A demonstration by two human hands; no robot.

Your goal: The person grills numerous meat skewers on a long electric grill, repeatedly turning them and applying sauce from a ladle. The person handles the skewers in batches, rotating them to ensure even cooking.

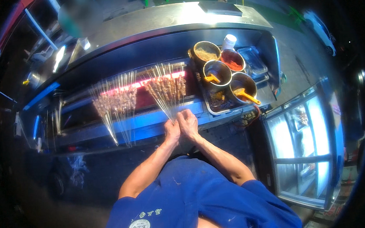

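Observation:
My left hand [172,130] and my right hand [187,122] are side by side at the grill's front edge. Both close around the near ends of a fanned bundle of meat skewers [168,89]. The meat on this bundle lies over the glowing part of the long grill [191,93]. To the left, a second bunch of meat skewers [117,102] rests across the grill, its bare metal ends sticking out over the front edge. Fingers hide the ends of the bundle that I grip.
Right of the grill, a metal tray [215,111] holds several seasoning pots, one with red powder [234,61], another with a yellow scoop [246,95]. Behind them stands a white-lidded container [229,42]. A lit glass display cabinet [302,160] stands at right. A steel counter [153,21] runs behind the grill.

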